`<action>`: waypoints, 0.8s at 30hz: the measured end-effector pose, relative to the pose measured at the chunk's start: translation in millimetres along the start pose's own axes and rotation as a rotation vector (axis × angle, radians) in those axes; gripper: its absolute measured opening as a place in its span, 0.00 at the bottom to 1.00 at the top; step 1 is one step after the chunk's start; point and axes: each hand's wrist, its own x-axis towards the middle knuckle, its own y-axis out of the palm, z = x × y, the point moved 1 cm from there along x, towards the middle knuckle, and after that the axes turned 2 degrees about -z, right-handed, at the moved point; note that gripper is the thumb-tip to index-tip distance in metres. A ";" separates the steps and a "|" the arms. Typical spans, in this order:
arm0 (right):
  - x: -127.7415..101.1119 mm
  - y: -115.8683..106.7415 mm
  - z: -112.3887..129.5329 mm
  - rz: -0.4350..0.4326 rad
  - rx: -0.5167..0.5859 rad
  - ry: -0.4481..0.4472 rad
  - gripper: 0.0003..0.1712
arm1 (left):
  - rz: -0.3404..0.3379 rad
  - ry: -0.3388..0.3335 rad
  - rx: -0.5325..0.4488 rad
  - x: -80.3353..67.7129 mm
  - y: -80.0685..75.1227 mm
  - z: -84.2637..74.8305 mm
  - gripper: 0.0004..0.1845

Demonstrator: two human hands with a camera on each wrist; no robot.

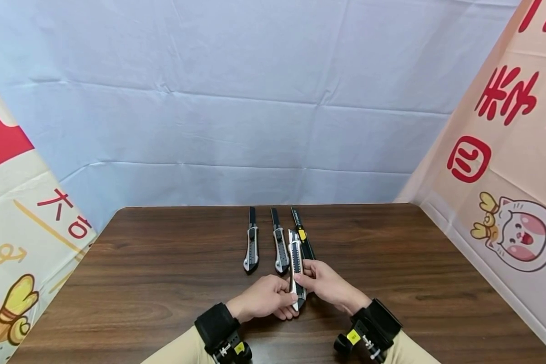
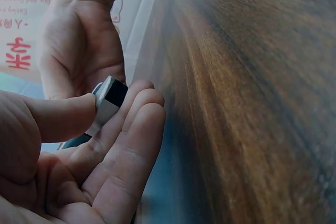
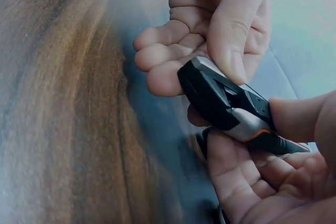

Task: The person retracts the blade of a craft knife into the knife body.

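Note:
Both hands hold one silver-and-black utility knife above the table, its front end pointing away from me. My left hand pinches the near end between thumb and fingers. My right hand grips its right side, thumb on top. In the right wrist view the knife's black end shows close, with the left thumb over it and the right thumb pressing its upper face. The left wrist view shows the butt of the knife between thumb and fingers. A black-and-yellow utility knife lies just behind, partly hidden.
Two more grey-and-black utility knives lie side by side to the left, one knife farther out and another knife nearer the hands. All rest on a dark wooden table. A pale blue cloth hangs behind, with printed cloths at both sides.

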 end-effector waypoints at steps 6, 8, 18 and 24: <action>0.3 -1.8 -0.6 0.012 -0.028 -0.008 0.20 | -0.011 -0.008 -0.004 0.2 0.8 -0.4 0.09; 0.4 -2.3 -0.7 0.017 -0.029 -0.003 0.20 | -0.011 -0.009 -0.007 -0.3 1.0 -0.9 0.09; -0.4 -0.3 -0.9 0.047 -0.015 -0.004 0.25 | -0.017 -0.020 -0.007 -2.3 -1.5 -4.3 0.10; -0.9 0.4 -0.2 0.053 -0.017 -0.009 0.25 | -0.011 -0.013 -0.019 -3.5 -2.0 -5.3 0.10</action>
